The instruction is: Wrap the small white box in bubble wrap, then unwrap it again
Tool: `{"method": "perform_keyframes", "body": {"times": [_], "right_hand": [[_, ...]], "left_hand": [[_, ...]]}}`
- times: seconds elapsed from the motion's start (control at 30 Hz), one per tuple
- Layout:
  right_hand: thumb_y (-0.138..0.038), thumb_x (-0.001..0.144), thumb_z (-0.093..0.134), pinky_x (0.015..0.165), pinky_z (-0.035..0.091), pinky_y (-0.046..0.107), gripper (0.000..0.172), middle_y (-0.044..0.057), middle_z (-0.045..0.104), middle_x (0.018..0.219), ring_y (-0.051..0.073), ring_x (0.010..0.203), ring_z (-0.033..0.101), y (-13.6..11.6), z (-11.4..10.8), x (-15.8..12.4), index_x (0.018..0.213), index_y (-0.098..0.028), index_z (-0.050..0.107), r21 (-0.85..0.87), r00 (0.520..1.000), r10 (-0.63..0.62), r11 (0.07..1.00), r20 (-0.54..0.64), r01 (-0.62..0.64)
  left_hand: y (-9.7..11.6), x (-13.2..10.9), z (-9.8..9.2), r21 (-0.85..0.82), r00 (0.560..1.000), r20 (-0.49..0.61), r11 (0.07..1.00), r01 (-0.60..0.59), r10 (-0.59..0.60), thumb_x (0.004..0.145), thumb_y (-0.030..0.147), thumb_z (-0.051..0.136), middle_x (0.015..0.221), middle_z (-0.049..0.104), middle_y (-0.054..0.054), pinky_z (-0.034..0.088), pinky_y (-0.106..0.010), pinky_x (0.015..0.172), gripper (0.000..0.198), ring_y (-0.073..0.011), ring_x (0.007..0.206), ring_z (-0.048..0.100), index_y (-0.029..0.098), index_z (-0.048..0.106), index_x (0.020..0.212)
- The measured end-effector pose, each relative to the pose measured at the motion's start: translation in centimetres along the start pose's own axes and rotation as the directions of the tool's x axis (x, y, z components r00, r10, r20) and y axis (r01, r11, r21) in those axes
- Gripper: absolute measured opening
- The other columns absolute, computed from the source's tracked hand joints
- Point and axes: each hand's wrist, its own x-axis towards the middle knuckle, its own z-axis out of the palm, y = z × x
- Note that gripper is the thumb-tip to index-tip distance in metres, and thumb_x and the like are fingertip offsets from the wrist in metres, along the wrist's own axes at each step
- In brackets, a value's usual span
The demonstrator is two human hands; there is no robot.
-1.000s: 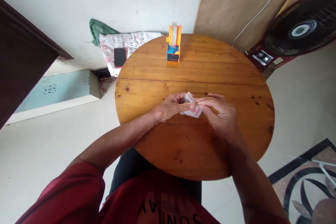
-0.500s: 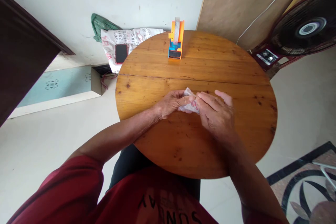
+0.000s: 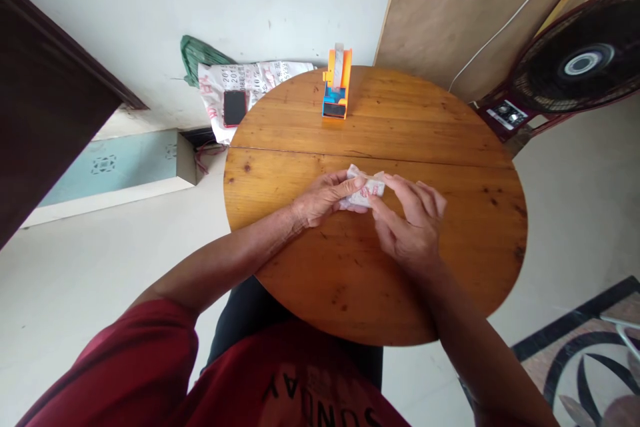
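Note:
Above the near half of the round wooden table [image 3: 360,280], a small whitish packet with red print [image 3: 367,193] is between my hands. It looks wrapped in paper or film; what is inside is hidden. My left hand [image 3: 327,199] grips its left end, thumb on top and fingers underneath. At the right end, my right hand [image 3: 410,217] has its index fingertip at the upper corner and its thumb at the lower side, with the other fingers loosely bent. An orange and blue tape dispenser [image 3: 337,97] with a roll of clear tape stands at the table's far edge.
Behind the table's left edge lies a white printed sack [image 3: 213,97] with a dark phone-like object [image 3: 235,108] on it. A green bag [image 3: 205,57] is by the wall. A dark fan [image 3: 583,60] stands at right, and a low pale-blue cabinet [image 3: 115,167] at left.
My right fingers have spread and shifted slightly, uncovering more of the packet's printed face. The packet now lies flatter to view, with my left hand still gripping it. The view has tilted slightly.

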Motion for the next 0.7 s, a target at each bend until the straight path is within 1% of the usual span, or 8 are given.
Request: {"method": "perform_keyframes", "body": {"times": [0.1, 0.17, 0.2, 0.27, 0.33, 0.4, 0.53, 0.7], "right_hand": [[-0.020, 0.088, 0.063, 0.101, 0.049, 0.052, 0.040, 0.006, 0.057, 0.144, 0.029, 0.121, 0.063, 0.5, -0.5, -0.1, 0.125, -0.035, 0.062, 0.185, 0.977, 0.172, 0.972, -0.129, -0.147], [-0.025, 0.087, 0.064, 0.104, 0.048, 0.055, 0.048, 0.008, 0.052, 0.148, 0.032, 0.129, 0.057, 0.9, -0.6, -0.1, 0.134, -0.035, 0.056, 0.317, 0.944, 0.305, 0.914, -0.128, -0.252], [-0.029, 0.086, 0.066, 0.105, 0.047, 0.057, 0.055, 0.009, 0.049, 0.150, 0.033, 0.134, 0.053, 1.1, -0.5, -0.1, 0.139, -0.034, 0.052, 0.376, 0.934, 0.347, 0.880, -0.089, -0.292], [-0.034, 0.084, 0.070, 0.108, 0.046, 0.058, 0.071, 0.011, 0.043, 0.156, 0.035, 0.142, 0.045, 1.4, -0.3, 0.0, 0.148, -0.032, 0.042, 0.453, 0.929, 0.367, 0.822, 0.043, -0.345], [-0.037, 0.081, 0.075, 0.110, 0.045, 0.058, 0.086, 0.013, 0.038, 0.160, 0.036, 0.143, 0.043, 1.5, 0.0, 0.0, 0.154, -0.030, 0.032, 0.488, 0.929, 0.329, 0.791, 0.168, -0.368], [-0.038, 0.078, 0.078, 0.112, 0.043, 0.058, 0.091, 0.014, 0.040, 0.159, 0.036, 0.142, 0.046, 1.6, 0.1, 0.1, 0.155, -0.029, 0.031, 0.489, 0.932, 0.287, 0.794, 0.223, -0.361], [-0.034, 0.080, 0.079, 0.110, 0.045, 0.054, 0.072, 0.011, 0.059, 0.141, 0.033, 0.131, 0.056, 1.5, -0.1, 0.3, 0.144, -0.029, 0.048, 0.436, 0.948, 0.250, 0.844, 0.196, -0.313], [-0.035, 0.082, 0.079, 0.103, 0.051, 0.050, 0.055, 0.011, 0.068, 0.128, 0.030, 0.120, 0.064, 1.7, -0.2, 0.4, 0.133, -0.028, 0.059, 0.392, 0.960, 0.235, 0.877, 0.153, -0.277]], "left_hand": [[0.4, -0.2, 0.2, -0.038, 0.999, 0.015, 0.998, -0.050, 0.050, 0.068, 0.044, 0.090, 0.097, 0.074, -0.005, 0.058, -0.030, 0.076, 0.050, -0.0156, 0.083, 0.069, 0.018, 0.073, 0.107], [0.7, -0.3, 0.4, -0.053, 0.997, 0.024, 0.996, -0.077, 0.078, 0.067, 0.043, 0.091, 0.096, 0.075, -0.003, 0.056, -0.028, 0.077, 0.049, -0.0137, 0.082, 0.068, 0.019, 0.073, 0.106], [0.7, -0.4, 0.5, -0.055, 0.996, 0.030, 0.995, -0.083, 0.085, 0.066, 0.042, 0.091, 0.095, 0.075, -0.002, 0.055, -0.027, 0.079, 0.048, -0.0127, 0.082, 0.068, 0.020, 0.074, 0.105], [0.7, -0.5, 0.7, -0.047, 0.996, 0.042, 0.996, -0.080, 0.082, 0.066, 0.041, 0.092, 0.096, 0.075, -0.002, 0.052, -0.025, 0.082, 0.047, -0.0118, 0.083, 0.068, 0.020, 0.074, 0.104], [0.6, -0.5, 0.8, -0.024, 0.996, 0.055, 0.998, -0.062, 0.063, 0.065, 0.042, 0.092, 0.098, 0.075, -0.002, 0.051, -0.025, 0.082, 0.048, -0.0123, 0.085, 0.068, 0.020, 0.075, 0.104], [0.4, -0.5, 0.9, -0.001, 0.997, 0.069, 0.999, -0.047, 0.047, 0.065, 0.043, 0.092, 0.099, 0.075, -0.003, 0.050, -0.025, 0.081, 0.049, -0.0128, 0.085, 0.068, 0.020, 0.075, 0.105], [0.3, -0.5, 1.0, 0.008, 0.995, 0.087, 0.999, -0.042, 0.041, 0.066, 0.043, 0.091, 0.096, 0.075, -0.003, 0.049, -0.024, 0.079, 0.049, -0.0121, 0.082, 0.067, 0.020, 0.075, 0.105], [0.4, -0.6, 1.0, 0.004, 0.996, 0.082, 0.999, -0.034, 0.034, 0.066, 0.045, 0.091, 0.096, 0.074, -0.003, 0.048, -0.025, 0.081, 0.048, -0.0129, 0.084, 0.066, 0.019, 0.075, 0.104]]}}
